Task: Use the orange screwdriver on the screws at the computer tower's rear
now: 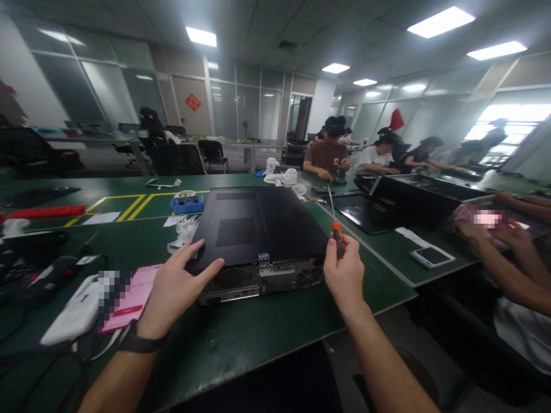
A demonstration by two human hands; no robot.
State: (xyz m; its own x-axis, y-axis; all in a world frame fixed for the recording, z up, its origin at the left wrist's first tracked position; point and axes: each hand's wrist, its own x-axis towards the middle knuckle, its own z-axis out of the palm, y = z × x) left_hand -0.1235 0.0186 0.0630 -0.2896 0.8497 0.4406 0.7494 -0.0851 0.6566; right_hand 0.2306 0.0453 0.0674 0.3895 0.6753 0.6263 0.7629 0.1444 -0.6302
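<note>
On the green table (253, 332) in front of me, the black computer case (293, 223) lies flat, a vented side facing me. My left hand (174, 281) is spread at its near left corner, thumb and fingers apart; my right hand (345, 271), just by the near right corner, grips the orange-and-dark handle of a screwdriver (337, 230), shaft pointing up.

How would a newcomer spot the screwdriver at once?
Find the big black case on the green table in front of the wearer. Just off its right side, the right hand grips the screwdriver, tip up. Its orange and dark handle with a thin, pale shaft sets it apart from the all-black top beside it.
</note>
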